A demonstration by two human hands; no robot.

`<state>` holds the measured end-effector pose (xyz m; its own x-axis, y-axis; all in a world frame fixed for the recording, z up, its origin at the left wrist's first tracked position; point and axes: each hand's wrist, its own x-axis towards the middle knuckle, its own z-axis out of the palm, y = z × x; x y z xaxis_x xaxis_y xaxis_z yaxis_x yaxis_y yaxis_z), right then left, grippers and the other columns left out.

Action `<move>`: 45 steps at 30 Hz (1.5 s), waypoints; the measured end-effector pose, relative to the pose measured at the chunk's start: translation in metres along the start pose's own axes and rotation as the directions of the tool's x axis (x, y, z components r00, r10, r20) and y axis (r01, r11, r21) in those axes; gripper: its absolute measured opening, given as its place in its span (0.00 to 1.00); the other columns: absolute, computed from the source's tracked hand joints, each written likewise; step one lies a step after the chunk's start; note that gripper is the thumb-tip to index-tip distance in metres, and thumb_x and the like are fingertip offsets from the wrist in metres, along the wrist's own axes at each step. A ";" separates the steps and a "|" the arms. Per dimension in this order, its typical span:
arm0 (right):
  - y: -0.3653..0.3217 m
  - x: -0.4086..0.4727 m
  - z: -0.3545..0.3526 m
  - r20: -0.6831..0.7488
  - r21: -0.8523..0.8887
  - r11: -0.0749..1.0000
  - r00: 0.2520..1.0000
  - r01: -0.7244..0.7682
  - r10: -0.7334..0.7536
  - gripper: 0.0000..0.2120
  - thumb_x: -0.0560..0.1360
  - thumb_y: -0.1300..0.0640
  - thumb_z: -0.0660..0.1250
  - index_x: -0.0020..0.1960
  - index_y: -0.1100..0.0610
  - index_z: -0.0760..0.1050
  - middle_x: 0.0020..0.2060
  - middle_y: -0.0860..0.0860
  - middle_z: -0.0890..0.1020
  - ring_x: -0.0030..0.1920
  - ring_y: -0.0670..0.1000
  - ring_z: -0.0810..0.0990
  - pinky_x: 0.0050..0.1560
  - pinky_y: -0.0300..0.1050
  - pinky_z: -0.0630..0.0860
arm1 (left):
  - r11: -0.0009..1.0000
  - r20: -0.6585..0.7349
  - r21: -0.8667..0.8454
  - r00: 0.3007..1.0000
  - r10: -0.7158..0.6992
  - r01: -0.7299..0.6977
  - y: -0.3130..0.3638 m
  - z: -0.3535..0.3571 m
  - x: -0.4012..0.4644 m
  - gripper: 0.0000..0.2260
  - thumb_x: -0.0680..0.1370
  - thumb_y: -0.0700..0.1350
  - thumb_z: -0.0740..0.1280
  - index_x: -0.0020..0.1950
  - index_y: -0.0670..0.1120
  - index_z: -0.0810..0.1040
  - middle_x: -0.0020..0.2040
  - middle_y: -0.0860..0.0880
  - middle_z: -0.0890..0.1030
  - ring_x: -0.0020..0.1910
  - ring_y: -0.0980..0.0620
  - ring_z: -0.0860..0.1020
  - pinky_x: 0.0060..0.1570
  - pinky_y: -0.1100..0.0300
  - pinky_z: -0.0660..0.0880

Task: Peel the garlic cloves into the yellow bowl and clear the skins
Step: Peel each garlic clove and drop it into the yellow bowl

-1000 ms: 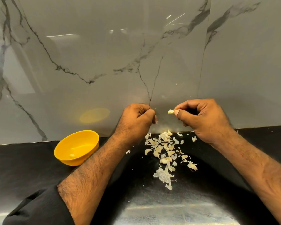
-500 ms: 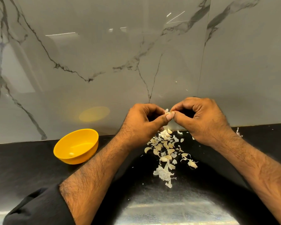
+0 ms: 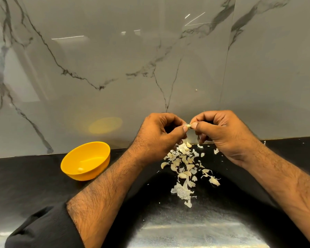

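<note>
— Two hands met above the black desk [image 3: 34, 176]?
— Yes, in the head view: the left hand [image 3: 159, 136] and right hand [image 3: 220, 131] each had curled fingers pinching one garlic clove [image 3: 188, 125] between them.
— And the surroundings?
— A grey marble-veined wall [image 3: 115, 68] rose behind. The yellow bowl [image 3: 86, 161] sat left by the wall, one peeled clove [image 3: 80, 169] inside. Skins [image 3: 184, 169] lay scattered beneath the hands.
</note>
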<state>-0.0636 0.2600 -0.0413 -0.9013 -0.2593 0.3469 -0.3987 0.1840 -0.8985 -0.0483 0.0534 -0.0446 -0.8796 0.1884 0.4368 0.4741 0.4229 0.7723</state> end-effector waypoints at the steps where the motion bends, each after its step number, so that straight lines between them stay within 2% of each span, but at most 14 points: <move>1: 0.000 0.000 0.001 0.002 -0.018 1.000 1.000 0.002 -0.002 0.06 0.80 0.61 0.71 0.46 0.58 0.86 0.40 0.59 0.85 0.37 0.50 0.81 0.41 0.46 0.82 | 0.999 -0.021 0.025 0.999 0.024 -0.024 0.000 0.000 0.000 0.03 0.82 0.42 0.73 0.52 0.44 0.86 0.41 0.48 0.87 0.38 0.50 0.86 0.39 0.56 0.85; 3: -0.001 -0.001 0.001 0.010 -0.134 0.990 0.999 0.040 -0.039 0.06 0.80 0.59 0.70 0.46 0.56 0.85 0.39 0.56 0.84 0.36 0.47 0.80 0.39 0.44 0.81 | 0.993 -0.052 0.090 0.996 0.074 -0.070 -0.001 0.000 -0.001 0.02 0.81 0.42 0.74 0.50 0.45 0.86 0.39 0.48 0.86 0.37 0.50 0.85 0.40 0.52 0.86; 5: -0.001 0.000 0.001 0.024 -0.234 0.969 0.997 0.080 -0.076 0.06 0.80 0.56 0.70 0.46 0.53 0.83 0.38 0.54 0.84 0.37 0.49 0.81 0.41 0.48 0.81 | 0.989 -0.061 0.115 0.993 0.102 -0.095 0.000 0.000 -0.001 0.02 0.81 0.42 0.74 0.50 0.45 0.86 0.39 0.49 0.86 0.37 0.50 0.85 0.40 0.50 0.85; 8: -0.001 0.000 0.001 0.032 -0.300 0.949 0.995 0.102 -0.096 0.06 0.81 0.55 0.69 0.47 0.51 0.82 0.39 0.52 0.84 0.40 0.52 0.83 0.42 0.50 0.82 | 0.981 -0.042 0.135 0.988 0.147 -0.141 0.001 -0.002 -0.001 0.03 0.80 0.43 0.74 0.49 0.44 0.86 0.38 0.51 0.85 0.35 0.54 0.84 0.38 0.57 0.84; 12: -0.003 -0.001 0.001 0.031 -0.350 0.929 0.993 0.122 -0.118 0.06 0.81 0.55 0.68 0.47 0.51 0.81 0.36 0.49 0.83 0.35 0.46 0.79 0.36 0.39 0.78 | 0.972 -0.086 0.186 0.983 0.163 -0.145 0.001 -0.001 -0.002 0.03 0.80 0.43 0.74 0.49 0.45 0.86 0.37 0.53 0.84 0.34 0.57 0.82 0.35 0.66 0.78; 17: -0.005 -0.002 0.000 0.037 -0.307 0.945 0.993 0.115 -0.109 0.05 0.80 0.53 0.68 0.47 0.51 0.81 0.38 0.52 0.83 0.38 0.51 0.82 0.42 0.55 0.83 | 0.967 -0.059 0.163 0.976 0.210 -0.198 0.001 0.001 -0.002 0.07 0.80 0.42 0.74 0.58 0.46 0.86 0.44 0.54 0.86 0.43 0.55 0.86 0.45 0.59 0.85; 20: -0.005 -0.003 0.003 0.068 -0.285 0.953 0.994 0.101 -0.085 0.06 0.80 0.52 0.67 0.47 0.52 0.81 0.36 0.52 0.82 0.36 0.49 0.80 0.43 0.59 0.82 | 0.968 -0.070 0.144 0.974 0.215 -0.203 0.001 0.002 -0.002 0.04 0.81 0.40 0.73 0.54 0.45 0.87 0.43 0.53 0.87 0.41 0.53 0.87 0.44 0.54 0.86; 24: -0.004 -0.003 0.003 0.079 -0.219 0.972 0.995 0.080 -0.064 0.08 0.78 0.51 0.67 0.48 0.54 0.82 0.40 0.58 0.82 0.38 0.52 0.80 0.45 0.64 0.82 | 0.975 -0.075 0.130 0.979 0.190 -0.179 0.003 0.004 -0.003 0.04 0.79 0.38 0.73 0.52 0.44 0.87 0.40 0.51 0.87 0.38 0.50 0.87 0.41 0.49 0.86; 32: 0.001 -0.001 0.008 0.042 -0.221 0.974 0.998 0.045 -0.037 0.06 0.80 0.53 0.67 0.47 0.53 0.82 0.41 0.57 0.83 0.38 0.51 0.81 0.46 0.62 0.83 | 0.996 -0.044 -0.007 0.995 0.091 -0.091 0.005 0.002 -0.003 0.06 0.78 0.33 0.73 0.51 0.41 0.87 0.38 0.46 0.87 0.37 0.46 0.87 0.41 0.45 0.87; 35: 0.004 0.001 0.007 0.027 -0.101 0.995 1.000 0.007 -0.004 0.07 0.81 0.57 0.67 0.48 0.56 0.82 0.40 0.58 0.84 0.38 0.53 0.81 0.46 0.59 0.83 | 0.996 -0.035 -0.089 0.999 0.012 -0.015 0.004 0.002 -0.003 0.06 0.78 0.32 0.73 0.51 0.39 0.86 0.39 0.43 0.87 0.37 0.44 0.88 0.42 0.47 0.87; 37: 0.004 0.002 0.004 -0.003 -0.042 0.999 1.000 -0.011 0.011 0.07 0.82 0.59 0.67 0.49 0.58 0.82 0.36 0.52 0.82 0.37 0.51 0.81 0.45 0.52 0.82 | 0.990 -0.005 -0.137 0.999 -0.039 0.038 0.004 0.003 -0.004 0.05 0.77 0.31 0.73 0.51 0.38 0.85 0.39 0.41 0.87 0.37 0.45 0.87 0.41 0.52 0.86; 41: 0.004 0.004 -0.006 -0.065 -0.186 0.982 0.998 -0.012 0.000 0.05 0.82 0.55 0.70 0.48 0.54 0.83 0.38 0.49 0.83 0.37 0.47 0.82 0.42 0.43 0.82 | 0.904 0.066 -0.402 0.989 -0.133 0.148 0.007 0.006 -0.007 0.06 0.79 0.31 0.72 0.55 0.32 0.83 0.43 0.36 0.86 0.38 0.45 0.85 0.40 0.58 0.85; 43: 0.004 0.003 -0.008 -0.021 -0.287 0.957 0.999 -0.036 0.031 0.03 0.81 0.56 0.71 0.50 0.50 0.83 0.41 0.48 0.84 0.40 0.46 0.83 0.43 0.43 0.83 | 0.858 0.063 -0.483 0.985 -0.164 0.173 0.004 0.002 -0.005 0.09 0.78 0.32 0.73 0.58 0.32 0.83 0.47 0.34 0.86 0.41 0.45 0.86 0.44 0.57 0.85; 45: 0.004 0.002 -0.009 0.064 -0.343 0.938 0.995 -0.045 0.071 0.07 0.82 0.60 0.70 0.55 0.48 0.83 0.46 0.46 0.85 0.45 0.46 0.85 0.46 0.44 0.85 | 0.858 0.044 -0.485 0.985 -0.169 0.169 0.000 -0.002 -0.004 0.10 0.78 0.31 0.73 0.59 0.33 0.83 0.49 0.34 0.87 0.44 0.44 0.87 0.48 0.55 0.86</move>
<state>-0.0687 0.2687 -0.0413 -0.9149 -0.3054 0.2641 -0.3914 0.5098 -0.7661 -0.0443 0.0509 -0.0454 -0.9478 0.1537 0.2794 0.2773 -0.0353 0.9601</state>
